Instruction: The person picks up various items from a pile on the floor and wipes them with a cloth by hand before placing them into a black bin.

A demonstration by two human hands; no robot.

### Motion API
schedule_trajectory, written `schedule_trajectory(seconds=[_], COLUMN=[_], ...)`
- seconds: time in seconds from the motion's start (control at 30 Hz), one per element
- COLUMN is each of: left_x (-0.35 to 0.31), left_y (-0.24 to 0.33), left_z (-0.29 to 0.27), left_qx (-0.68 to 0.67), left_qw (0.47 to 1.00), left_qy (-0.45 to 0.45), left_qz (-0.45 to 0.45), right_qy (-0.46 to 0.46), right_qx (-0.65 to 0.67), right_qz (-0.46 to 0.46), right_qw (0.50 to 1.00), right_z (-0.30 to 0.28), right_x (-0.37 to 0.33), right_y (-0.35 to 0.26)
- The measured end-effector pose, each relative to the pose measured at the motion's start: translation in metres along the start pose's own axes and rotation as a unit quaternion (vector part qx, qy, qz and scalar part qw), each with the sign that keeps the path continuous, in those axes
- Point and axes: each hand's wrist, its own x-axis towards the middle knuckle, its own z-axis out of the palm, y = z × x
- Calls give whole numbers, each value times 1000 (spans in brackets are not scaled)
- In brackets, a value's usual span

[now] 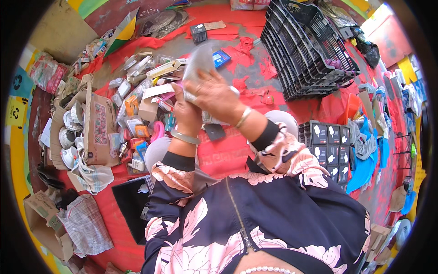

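In front of my body, both hands are raised close together over a pile of small goods. My right hand (215, 92), with a pale bangle at the wrist, is bent over a greyish-white, thin, cloth-like thing (200, 58). That thing is smeared by motion, so I cannot tell whether it is cloth or plastic. Just to the left, my left hand (186, 111) is closed with the thumb up, against the lower end of the same pale thing. A jade-like bangle circles that wrist. Whatever lies between the two palms is mostly hidden.
Small boxes and packets (137, 123) are heaped on the red floor covering at left. Beside them stands a cardboard carton (101, 128) with white round items. Stacked black crates (292, 55) are at far right, stacked black boxes (333, 148) nearer. A blue packet (221, 58) lies ahead.
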Motion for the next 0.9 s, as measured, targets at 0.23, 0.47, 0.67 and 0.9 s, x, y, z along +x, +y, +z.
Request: schedule_trajectory(seconds=[0.23, 0.47, 0.67, 0.9], left_x=[-4, -23, -11, -4], left_y=[-15, -18, 11, 6], left_z=[-28, -6, -1, 1], left_qx=[119, 299, 21, -14], left_qw=[991, 949, 1000, 1000], left_qy=[7, -83, 13, 17], left_qz=[57, 52, -20, 12], right_qy=[-41, -71, 159, 34], right_qx=[125, 343, 609, 215], right_qz=[174, 320, 573, 178], right_qw=[976, 880, 525, 960], right_z=[9, 36, 3, 17], right_x=[5, -13, -6, -9], right_y=[-32, 40, 55, 2])
